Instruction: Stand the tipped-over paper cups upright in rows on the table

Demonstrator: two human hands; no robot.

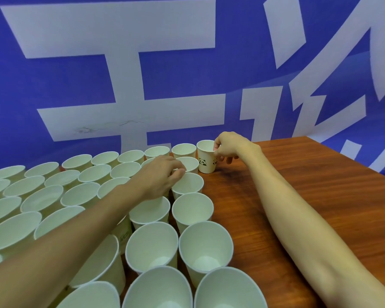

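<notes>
Several white paper cups stand upright in rows across the left half of the wooden table [309,196]. At the far end of the block, a cup with panda prints [206,160] stands upright on the table, and my right hand [228,147] pinches its rim between thumb and fingers. My left hand [160,176] reaches over the rows, its fingertips closed on the rim of an upright cup [188,185] in the rightmost column. My left forearm hides several cups beneath it.
A blue wall banner with large white characters [120,74] rises right behind the table's far edge. Bare wood stretches to the right of the cups, under my right forearm. No tipped-over cup is visible.
</notes>
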